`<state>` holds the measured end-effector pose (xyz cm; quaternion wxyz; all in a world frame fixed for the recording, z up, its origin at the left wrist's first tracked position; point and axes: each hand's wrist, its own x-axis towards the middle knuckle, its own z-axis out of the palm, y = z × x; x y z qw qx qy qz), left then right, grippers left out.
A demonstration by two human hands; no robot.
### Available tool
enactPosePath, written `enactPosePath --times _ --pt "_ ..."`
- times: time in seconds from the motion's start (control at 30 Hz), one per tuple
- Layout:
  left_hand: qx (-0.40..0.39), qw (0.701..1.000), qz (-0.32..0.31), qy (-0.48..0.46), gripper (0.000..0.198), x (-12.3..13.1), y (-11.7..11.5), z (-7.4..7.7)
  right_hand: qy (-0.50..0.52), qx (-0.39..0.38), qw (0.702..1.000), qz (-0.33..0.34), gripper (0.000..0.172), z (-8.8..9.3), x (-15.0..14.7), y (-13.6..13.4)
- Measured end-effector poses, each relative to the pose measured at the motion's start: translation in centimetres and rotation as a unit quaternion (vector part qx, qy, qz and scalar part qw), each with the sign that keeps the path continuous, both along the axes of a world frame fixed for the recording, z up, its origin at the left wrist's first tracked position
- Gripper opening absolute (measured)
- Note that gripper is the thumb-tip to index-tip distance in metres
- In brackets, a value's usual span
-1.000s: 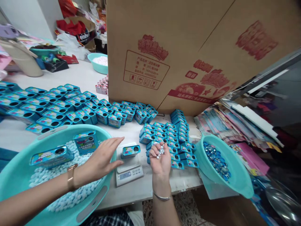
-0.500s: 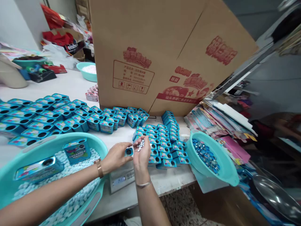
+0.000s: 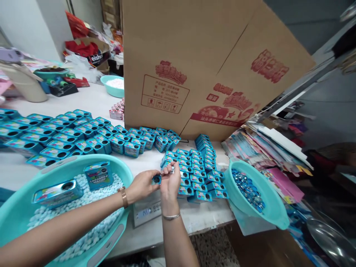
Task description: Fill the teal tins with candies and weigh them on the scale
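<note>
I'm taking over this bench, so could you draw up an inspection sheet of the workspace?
Surface: white table, crowded with rows of blue tins.
Job's things: tin in hand; digital scale, reading too blurred to trust; left teal basin with pale blue candies and two tins; right teal basin with shiny blue discs.
Clutter: stacked printed sheets, right.
Hands: left hand grips a tin beside the right hand, which is cupped around pale candies.
Cables: nothing clearly seen.
Surroundings: large printed carton behind; speckled floor.

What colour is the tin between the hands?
The tin is blue; head view shows it best.
</note>
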<state>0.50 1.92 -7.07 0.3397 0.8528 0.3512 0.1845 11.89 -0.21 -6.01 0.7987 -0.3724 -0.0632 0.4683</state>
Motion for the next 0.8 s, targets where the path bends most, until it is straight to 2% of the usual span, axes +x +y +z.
enactPosePath --times 0.1,0.2,0.37,0.5,0.6,0.8 --pt "0.012 1.0 0.002 0.02 0.052 -0.6 0.1 0.5 0.057 0.018 0.997 0.04 0.018 0.4 1.4 -0.5" --pt "0.033 0.999 0.012 0.023 0.067 -2.3 0.3 1.7 0.106 0.061 0.991 0.062 0.014 1.4 3.6 -2.0" --pt "0.054 0.997 0.052 0.002 0.063 -6.9 0.3 3.9 0.122 0.128 0.984 0.033 0.013 3.0 7.3 -6.2" --pt "0.06 0.994 0.085 0.018 0.062 -9.5 -0.1 4.3 0.106 0.133 0.985 0.004 0.013 3.2 8.4 -8.8" --pt "0.057 0.994 0.086 0.038 0.061 -9.9 -0.6 4.2 0.129 0.131 0.983 -0.005 0.012 2.8 8.4 -9.5" --pt "0.085 0.994 0.054 0.047 0.059 -8.5 -1.4 3.5 0.137 0.116 0.984 -0.001 0.011 1.5 7.8 -9.7"
